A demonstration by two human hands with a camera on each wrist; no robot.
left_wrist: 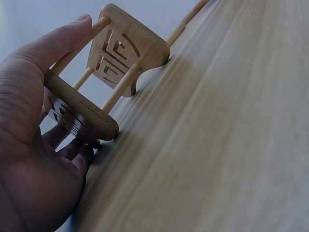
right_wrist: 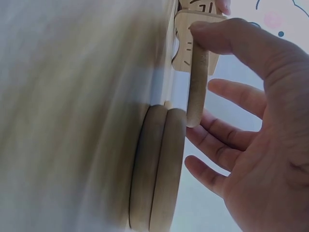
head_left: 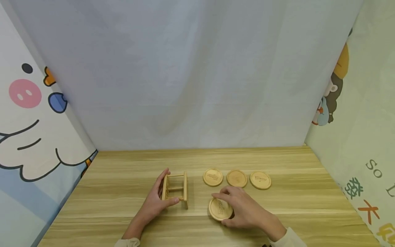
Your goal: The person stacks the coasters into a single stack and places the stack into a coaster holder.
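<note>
My left hand grips a wooden coaster holder made of two slotted end plates joined by dowels. In the left wrist view its thumb lies along a dowel and the other fingers reach behind the nearer plate. To the right, my right hand pinches a round wooden coaster by its edge, with thumb and fingers on opposite sides. The right wrist view shows that coaster held apart from the tabletop. Close to it lie two stacked coasters, which the head view mostly hides.
Behind the right hand, three more coasters lie flat in a row: a left one, a middle one and a right one. The wood-grain table meets a pale cloth backdrop, with printed cloths at both sides.
</note>
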